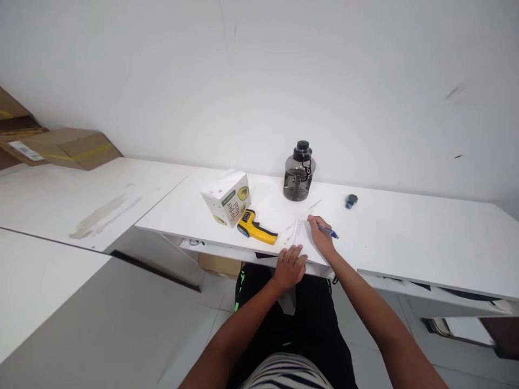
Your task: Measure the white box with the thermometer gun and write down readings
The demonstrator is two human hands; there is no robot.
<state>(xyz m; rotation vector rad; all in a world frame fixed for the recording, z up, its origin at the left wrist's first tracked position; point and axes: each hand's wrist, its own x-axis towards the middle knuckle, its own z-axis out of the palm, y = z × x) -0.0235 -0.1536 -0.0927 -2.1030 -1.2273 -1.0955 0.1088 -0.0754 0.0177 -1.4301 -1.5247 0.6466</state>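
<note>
A white sheet of paper [302,229] lies at the front edge of the white table [405,237]. My left hand [288,267] rests flat on the paper's near edge, fingers spread, holding nothing. My right hand [321,233] grips a blue pen [329,232], its tip end down on the paper. To the left of the paper lies a yellow and black infrared thermometer gun [256,229]. Behind that gun stands a white carton with avocado pictures [226,198].
A dark translucent water jug [299,173] stands behind the paper near the wall. A small blue object [351,201] sits to its right. Flattened cardboard boxes [60,146] lie on an adjoining white table [81,200] at the far left. My dark-trousered legs are under the table.
</note>
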